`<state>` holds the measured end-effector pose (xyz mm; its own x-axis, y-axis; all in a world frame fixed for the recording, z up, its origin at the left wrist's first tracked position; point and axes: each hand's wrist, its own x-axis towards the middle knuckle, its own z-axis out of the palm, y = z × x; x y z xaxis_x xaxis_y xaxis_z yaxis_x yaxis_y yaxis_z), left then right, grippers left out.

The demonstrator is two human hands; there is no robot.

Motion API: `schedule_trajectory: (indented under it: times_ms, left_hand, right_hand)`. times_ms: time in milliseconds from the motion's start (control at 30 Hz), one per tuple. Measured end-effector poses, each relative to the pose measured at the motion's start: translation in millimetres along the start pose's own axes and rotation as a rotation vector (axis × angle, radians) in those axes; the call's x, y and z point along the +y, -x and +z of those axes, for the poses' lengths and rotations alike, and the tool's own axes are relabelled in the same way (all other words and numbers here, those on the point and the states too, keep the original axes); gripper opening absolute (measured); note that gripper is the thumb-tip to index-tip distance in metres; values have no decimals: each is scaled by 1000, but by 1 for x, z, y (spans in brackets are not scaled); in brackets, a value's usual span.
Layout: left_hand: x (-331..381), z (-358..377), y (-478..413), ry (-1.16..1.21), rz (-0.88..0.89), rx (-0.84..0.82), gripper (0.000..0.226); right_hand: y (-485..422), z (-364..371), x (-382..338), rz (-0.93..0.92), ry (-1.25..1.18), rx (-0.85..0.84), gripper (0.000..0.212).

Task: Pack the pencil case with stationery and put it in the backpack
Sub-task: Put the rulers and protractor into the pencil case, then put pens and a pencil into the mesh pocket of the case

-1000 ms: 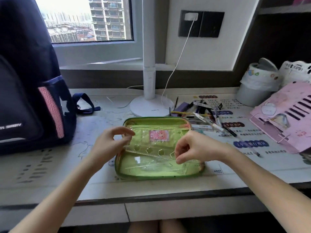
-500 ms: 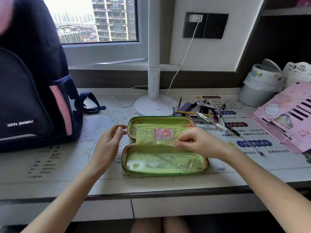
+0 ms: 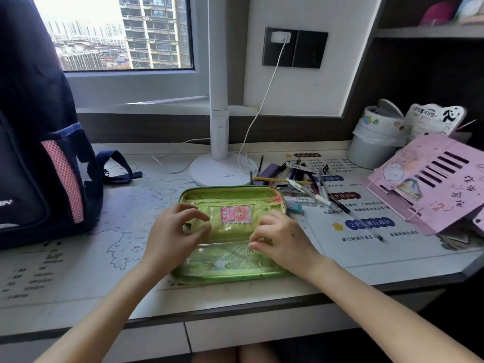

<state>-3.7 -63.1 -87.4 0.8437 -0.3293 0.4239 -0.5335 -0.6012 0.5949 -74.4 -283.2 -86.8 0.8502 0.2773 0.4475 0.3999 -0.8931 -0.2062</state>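
The green pencil case (image 3: 230, 276) lies open on the tabletop (image 3: 78, 263), with the backpack (image 3: 39, 153) off to its left. The left hand (image 3: 175, 231) pinches its inside flap. The right hand (image 3: 282, 242) has its fingers curled on the clear pocket (holding or just pressing, I cannot tell).

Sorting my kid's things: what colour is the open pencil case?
The pencil case is light green, clearest in the head view.

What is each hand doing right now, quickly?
Left hand: pinches the inner flap of the pencil case.
Right hand: fingers curled on that flap; grip cannot be told.
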Motion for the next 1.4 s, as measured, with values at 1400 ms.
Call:
schedule_trajectory:
  times_ms: [1400]
  left_hand:
    - [-47, 18, -67, 260, -402, 115, 15]
  right_hand:
    - [-119, 50, -38, 382, 114, -243, 45]
